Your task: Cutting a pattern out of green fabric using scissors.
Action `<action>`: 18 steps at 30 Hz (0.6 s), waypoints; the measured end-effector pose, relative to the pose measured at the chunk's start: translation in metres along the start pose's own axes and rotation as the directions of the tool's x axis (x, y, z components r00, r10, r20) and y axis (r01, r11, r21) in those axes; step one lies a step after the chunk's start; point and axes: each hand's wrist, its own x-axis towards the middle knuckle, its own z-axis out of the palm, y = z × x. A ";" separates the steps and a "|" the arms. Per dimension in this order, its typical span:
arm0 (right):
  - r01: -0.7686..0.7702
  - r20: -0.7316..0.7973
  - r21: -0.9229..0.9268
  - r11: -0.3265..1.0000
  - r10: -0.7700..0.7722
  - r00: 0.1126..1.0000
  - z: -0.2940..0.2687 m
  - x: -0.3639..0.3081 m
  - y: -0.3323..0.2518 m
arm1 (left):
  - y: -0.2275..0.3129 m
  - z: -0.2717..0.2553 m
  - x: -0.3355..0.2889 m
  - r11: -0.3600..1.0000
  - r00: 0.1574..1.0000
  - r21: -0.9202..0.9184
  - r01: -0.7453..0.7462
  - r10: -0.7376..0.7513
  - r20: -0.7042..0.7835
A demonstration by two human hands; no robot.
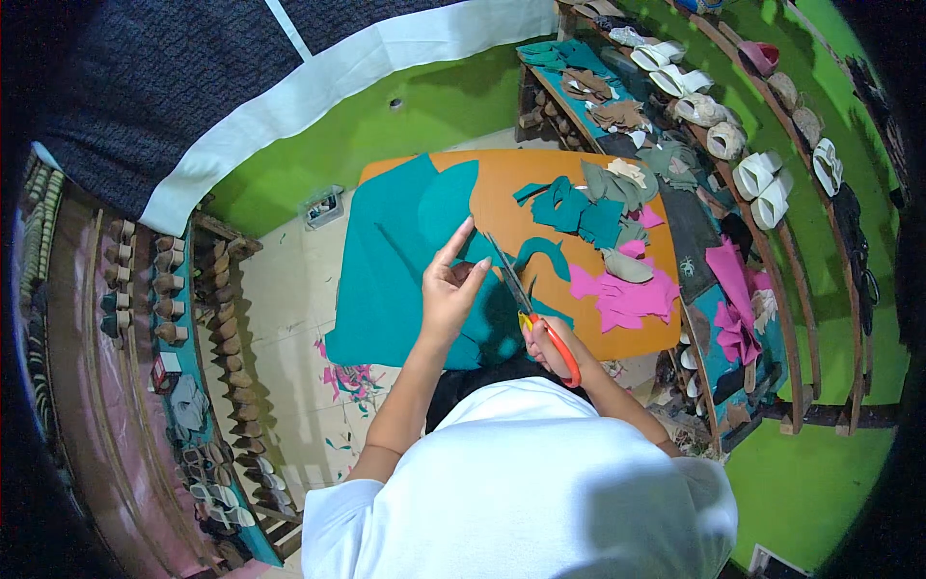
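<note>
A large teal sheet of fabric-like material [386,261] lies over the left side of an orange table [497,174] and hangs past its edge. My left hand [449,294] is at the sheet's right part, index finger and thumb stretched apart over it. The other fingers are folded and partly hidden, seemingly holding the sheet. My right hand [548,345] grips scissors [562,353] with orange-red and yellow handles. Their dark blades are parted and point away toward my left fingertips, beside the sheet. A curved teal strip [555,253] lies right of the blades.
Teal cut pieces [574,212], pink pieces [632,297] and grey-green pieces [617,183] cover the table's right side. Racks of shoes [719,135] stand close on the right. Shoe-filled shelves [227,338] line the left. Scraps [352,379] litter the tiled floor.
</note>
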 end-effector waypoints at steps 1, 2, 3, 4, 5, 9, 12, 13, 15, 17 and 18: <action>-0.003 0.011 -0.017 1.000 0.003 1.000 -0.001 0.000 0.001 | 0.001 0.000 0.000 1.000 1.000 0.020 -0.006 0.006 0.008; -0.006 0.021 -0.035 0.999 0.006 1.000 -0.002 0.000 0.002 | 0.002 0.000 0.001 0.999 1.000 0.040 -0.012 0.011 0.017; -0.005 0.021 -0.035 0.999 0.006 1.000 -0.002 0.000 0.003 | 0.000 -0.001 0.001 0.999 1.000 0.040 -0.012 0.012 0.017; 0.001 0.021 -0.026 1.000 0.000 1.000 -0.002 0.000 0.006 | -0.003 -0.003 0.001 0.999 1.000 0.041 -0.016 0.015 0.023; 0.006 0.021 -0.017 1.000 -0.006 1.000 -0.002 0.000 0.007 | -0.005 -0.004 0.002 0.999 0.999 0.041 -0.019 0.018 0.029; 0.001 0.005 0.001 1.000 -0.001 1.000 0.000 0.003 0.005 | 0.002 -0.005 0.002 0.999 0.997 0.043 0.002 -0.005 0.074; 0.050 -0.061 -0.191 0.980 -0.062 0.996 -0.001 0.005 0.004 | 0.003 -0.005 0.001 0.996 0.987 0.087 0.015 -0.028 0.155; 0.057 -0.064 -0.165 0.985 -0.069 0.996 -0.001 0.004 0.005 | 0.003 -0.005 0.001 0.995 0.988 0.096 0.024 -0.039 0.150; 0.065 -0.067 -0.140 0.988 -0.075 0.995 -0.001 0.004 0.004 | 0.004 -0.004 0.002 0.994 0.988 0.105 0.034 -0.049 0.145; 0.034 -0.052 -0.176 0.984 -0.044 0.998 -0.001 0.002 -0.002 | 0.005 -0.003 0.002 0.996 0.993 0.083 -0.027 0.017 0.115; 0.034 -0.054 -0.176 0.984 -0.044 0.998 -0.002 0.002 0.000 | 0.004 -0.003 0.003 0.996 0.993 0.083 -0.027 0.017 0.117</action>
